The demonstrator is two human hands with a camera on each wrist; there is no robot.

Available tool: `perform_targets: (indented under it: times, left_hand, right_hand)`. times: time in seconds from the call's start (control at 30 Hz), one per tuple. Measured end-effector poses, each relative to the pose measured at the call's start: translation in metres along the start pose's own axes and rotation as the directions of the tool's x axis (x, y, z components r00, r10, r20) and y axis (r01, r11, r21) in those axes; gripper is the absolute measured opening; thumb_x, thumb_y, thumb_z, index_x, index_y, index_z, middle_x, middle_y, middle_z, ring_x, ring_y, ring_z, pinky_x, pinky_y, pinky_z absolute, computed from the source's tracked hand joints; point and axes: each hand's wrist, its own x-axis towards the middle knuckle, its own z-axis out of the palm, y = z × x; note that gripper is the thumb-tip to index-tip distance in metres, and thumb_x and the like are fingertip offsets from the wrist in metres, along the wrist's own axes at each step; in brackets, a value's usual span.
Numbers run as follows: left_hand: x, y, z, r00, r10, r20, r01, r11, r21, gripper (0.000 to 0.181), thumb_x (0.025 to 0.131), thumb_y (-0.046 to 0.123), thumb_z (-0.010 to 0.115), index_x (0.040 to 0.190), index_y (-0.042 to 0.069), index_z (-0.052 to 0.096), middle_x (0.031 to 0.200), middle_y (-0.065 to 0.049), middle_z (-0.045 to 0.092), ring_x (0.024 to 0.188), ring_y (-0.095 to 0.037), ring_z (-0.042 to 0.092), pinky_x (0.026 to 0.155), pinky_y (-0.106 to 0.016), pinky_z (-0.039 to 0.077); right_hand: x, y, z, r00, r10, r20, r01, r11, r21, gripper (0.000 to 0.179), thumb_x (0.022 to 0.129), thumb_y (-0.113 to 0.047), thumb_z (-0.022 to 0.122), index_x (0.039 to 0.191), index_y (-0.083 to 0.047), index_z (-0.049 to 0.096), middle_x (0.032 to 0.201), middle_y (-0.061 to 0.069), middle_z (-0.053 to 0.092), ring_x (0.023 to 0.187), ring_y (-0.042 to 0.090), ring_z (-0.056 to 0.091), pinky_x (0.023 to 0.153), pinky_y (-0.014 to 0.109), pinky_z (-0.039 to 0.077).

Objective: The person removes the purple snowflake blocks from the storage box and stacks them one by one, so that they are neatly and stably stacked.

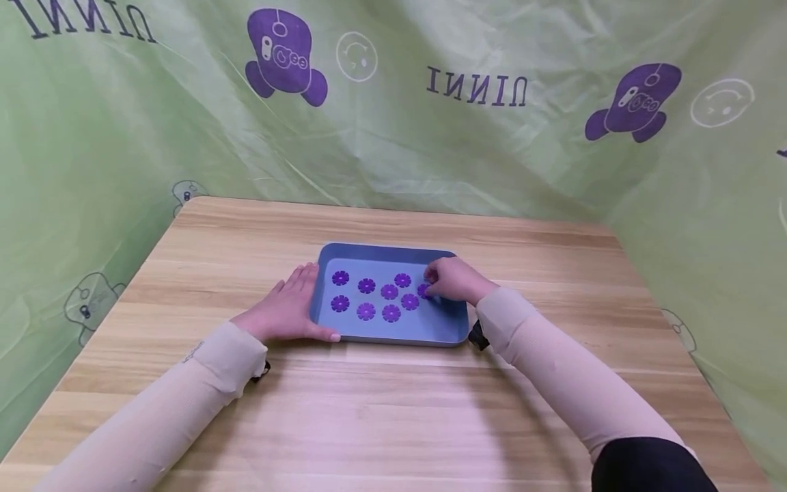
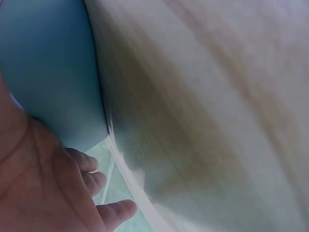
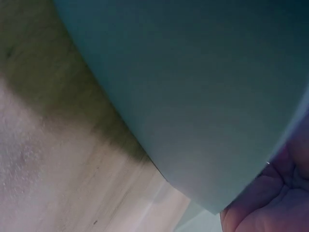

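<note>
A shallow blue tray lies on the table with several purple interlocking discs spread inside, each round with a notched, flower-like rim. My left hand lies along the tray's left side, fingers straight and thumb at its front left corner. In the left wrist view, its palm is against the tray wall. Over the tray's right side, my right hand pinches a purple disc at the right of the group. The right wrist view shows mostly the tray's outer wall, hiding the fingertips.
The wooden table extends around the tray on all sides. Behind it and at both sides hangs a green printed curtain. A small black object shows under the right wrist, beside the tray's front right corner.
</note>
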Motion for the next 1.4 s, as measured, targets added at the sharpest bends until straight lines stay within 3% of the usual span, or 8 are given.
perform_targets:
  times: [0.17,0.27,0.47,0.77,0.9,1.13,1.4]
  left_hand:
    - [-0.003,-0.004,0.001,1.000,-0.017,-0.006,0.017,1.000,0.000,0.150,0.070,0.080,0.076,0.160,-0.011,-0.002,0.168,-0.030,-0.001,0.155,-0.048,-0.001,0.121,-0.066,0.006]
    - [-0.006,-0.008,0.003,1.000,-0.026,-0.010,0.026,1.000,-0.002,0.151,0.069,0.081,0.076,0.160,-0.011,-0.003,0.168,-0.030,-0.001,0.155,-0.048,-0.001,0.121,-0.066,0.007]
    - [-0.010,-0.008,0.005,0.999,-0.033,-0.021,0.033,0.999,-0.021,0.150,0.070,0.080,0.076,0.160,-0.011,-0.002,0.168,-0.031,0.001,0.154,-0.049,0.000,0.120,-0.068,0.007]
    - [-0.008,-0.004,0.008,0.999,-0.019,-0.031,0.018,1.000,-0.022,0.150,0.069,0.079,0.078,0.159,-0.012,0.000,0.167,-0.032,0.003,0.154,-0.049,0.003,0.120,-0.068,0.007]
    - [-0.008,-0.001,0.008,0.999,-0.007,-0.032,0.008,1.000,0.029,0.150,0.069,0.081,0.076,0.159,-0.013,0.001,0.167,-0.032,0.003,0.154,-0.049,0.002,0.120,-0.068,0.008]
    - [-0.004,0.002,0.005,0.996,0.012,-0.087,0.001,0.989,0.148,0.144,0.073,0.087,0.066,0.160,-0.011,0.007,0.168,-0.029,0.004,0.155,-0.045,0.001,0.120,-0.069,0.003]
    - [0.003,0.003,0.001,0.995,0.027,-0.101,-0.008,0.983,0.181,0.151,0.065,0.092,0.066,0.161,-0.009,0.007,0.169,-0.028,0.004,0.156,-0.045,0.000,0.119,-0.070,0.003]
  right_hand:
    - [0.004,-0.003,0.007,0.998,-0.067,-0.010,0.066,0.995,-0.073,0.024,0.092,-0.014,0.077,0.111,0.001,0.075,0.097,0.009,0.072,0.084,0.020,0.061,0.082,0.035,0.056]
    - [0.006,-0.006,0.010,0.996,-0.091,-0.013,0.090,0.991,-0.095,0.017,0.092,-0.013,0.077,0.105,-0.001,0.076,0.094,0.007,0.071,0.082,0.019,0.060,0.079,0.033,0.055]
    - [0.006,-0.009,0.011,0.999,-0.039,-0.019,0.038,0.997,-0.060,0.012,0.091,-0.012,0.077,0.092,-0.005,0.068,0.081,0.004,0.061,0.073,0.018,0.055,0.064,0.028,0.047]
    - [0.003,-0.005,0.010,1.000,-0.008,-0.023,0.007,0.999,-0.039,0.014,0.092,-0.013,0.077,0.091,-0.006,0.065,0.080,0.003,0.059,0.073,0.018,0.054,0.063,0.028,0.045]
    - [0.002,-0.003,0.011,1.000,-0.006,-0.021,0.005,0.999,-0.041,0.014,0.092,-0.013,0.077,0.091,-0.006,0.065,0.080,0.003,0.059,0.072,0.017,0.054,0.063,0.028,0.045]
    - [-0.001,-0.001,0.009,1.000,-0.007,-0.023,0.006,0.999,-0.035,0.014,0.091,-0.013,0.076,0.089,-0.007,0.063,0.079,0.003,0.058,0.072,0.017,0.055,0.062,0.028,0.045]
    - [-0.004,0.001,0.006,1.000,0.014,-0.006,-0.014,1.000,-0.027,0.014,0.093,-0.013,0.076,0.092,-0.006,0.064,0.081,0.004,0.059,0.073,0.018,0.055,0.063,0.028,0.046]
